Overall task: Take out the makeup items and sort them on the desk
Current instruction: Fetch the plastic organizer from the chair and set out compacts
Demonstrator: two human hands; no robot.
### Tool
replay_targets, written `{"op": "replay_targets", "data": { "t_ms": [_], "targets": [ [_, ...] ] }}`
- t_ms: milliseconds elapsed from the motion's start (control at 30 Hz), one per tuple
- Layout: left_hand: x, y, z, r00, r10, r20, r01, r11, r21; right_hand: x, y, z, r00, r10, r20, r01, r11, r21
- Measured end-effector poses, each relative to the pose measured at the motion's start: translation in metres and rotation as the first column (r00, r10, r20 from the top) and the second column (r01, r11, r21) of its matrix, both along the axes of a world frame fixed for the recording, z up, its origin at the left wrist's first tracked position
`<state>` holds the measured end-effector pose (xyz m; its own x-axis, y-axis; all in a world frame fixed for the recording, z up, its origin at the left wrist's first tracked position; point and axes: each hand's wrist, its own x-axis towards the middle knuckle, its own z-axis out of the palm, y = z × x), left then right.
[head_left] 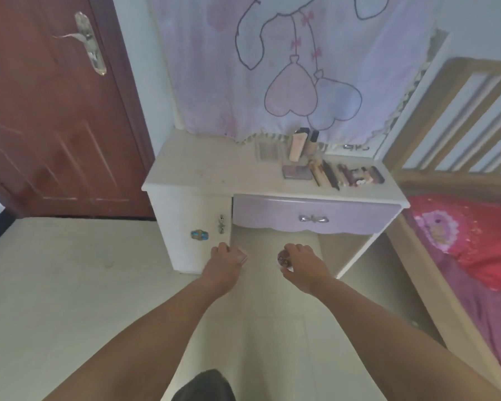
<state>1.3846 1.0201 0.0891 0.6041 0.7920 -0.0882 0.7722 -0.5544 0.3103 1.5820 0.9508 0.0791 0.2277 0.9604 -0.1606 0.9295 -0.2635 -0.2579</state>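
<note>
Gripping small items [284, 260], both hands [224, 257].

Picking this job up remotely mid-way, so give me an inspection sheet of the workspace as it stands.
Surface: white desk, left part bare.
Job's things: makeup items grouped on the desk's right side, two tubes upright behind; purple drawer closed.
Clutter: nothing seen.
Grippers: left hand holds a small pinkish item; right hand holds a round compact, both below desk level.
Cables: nothing seen.
Surroundings: red door left, bed right, printed curtain behind.
</note>
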Motion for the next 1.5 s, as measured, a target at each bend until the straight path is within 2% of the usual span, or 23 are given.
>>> {"op": "replay_targets", "data": {
  "t_ms": [67,100,133,200,267,367,433,500,667,833,933,1100,1233,1333,1400,1500],
  "targets": [
    [0.016,0.045,0.001,0.999,0.019,0.030,-0.021,0.998,0.057,0.016,0.048,-0.005,1.000,0.022,-0.017,-0.022,1.000,-0.014],
    [0.025,0.072,-0.003,1.000,0.022,-0.003,-0.021,0.993,0.117,0.023,0.073,-0.008,0.999,0.036,-0.021,-0.036,0.999,-0.014],
    [0.032,0.096,-0.007,0.999,0.030,-0.042,-0.026,0.995,0.099,0.029,0.099,-0.010,0.999,0.045,-0.023,-0.045,0.999,-0.008],
    [0.050,0.151,-0.017,0.996,-0.054,-0.066,0.060,0.994,0.096,0.042,0.153,-0.015,0.998,0.054,-0.020,-0.054,0.999,0.007],
    [0.068,0.206,-0.022,0.978,-0.117,-0.170,0.145,0.976,0.162,0.053,0.204,-0.015,0.999,0.040,-0.034,-0.040,0.999,0.009],
    [0.094,0.290,-0.026,0.925,-0.166,-0.343,0.231,0.960,0.159,0.071,0.277,-0.011,0.998,0.003,-0.061,-0.003,1.000,0.001],
    [0.112,0.340,-0.026,0.932,-0.135,-0.336,0.198,0.967,0.159,0.083,0.322,-0.008,0.997,-0.014,-0.075,0.015,1.000,0.010],
    [0.126,0.370,-0.013,0.905,-0.171,-0.389,0.236,0.964,0.125,0.093,0.359,-0.007,0.994,-0.023,-0.105,0.023,1.000,0.003],
    [0.163,0.444,-0.027,0.946,-0.117,-0.301,0.149,0.985,0.087,0.125,0.449,-0.020,0.993,0.006,-0.122,-0.009,0.999,-0.030],
    [0.197,0.495,-0.042,0.959,-0.021,-0.281,0.030,0.999,0.029,0.149,0.521,-0.038,0.991,0.090,-0.096,-0.098,0.992,-0.083],
    [0.208,0.519,-0.061,0.969,0.035,-0.245,-0.048,0.998,-0.046,0.154,0.543,-0.049,0.987,0.157,-0.044,-0.161,0.981,-0.113],
    [0.212,0.529,-0.070,0.954,0.265,-0.141,-0.290,0.934,-0.206,0.155,0.556,-0.058,0.968,0.235,0.086,-0.225,0.967,-0.117],
    [0.208,0.533,-0.074,0.953,0.293,-0.074,-0.302,0.922,-0.243,0.149,0.550,-0.058,0.978,0.196,0.075,-0.190,0.979,-0.077],
    [0.200,0.535,-0.076,0.953,0.302,-0.017,-0.294,0.914,-0.281,0.133,0.537,-0.050,0.988,0.130,0.078,-0.136,0.988,0.072],
    [0.193,0.539,-0.073,0.948,0.317,0.020,-0.292,0.895,-0.336,0.116,0.519,-0.050,0.984,0.161,0.071,-0.169,0.977,0.131],
    [0.184,0.552,-0.068,0.937,0.347,0.040,-0.306,0.872,-0.383,0.091,0.488,-0.066,0.971,0.240,0.017,-0.241,0.967,0.082]
  ]
}}
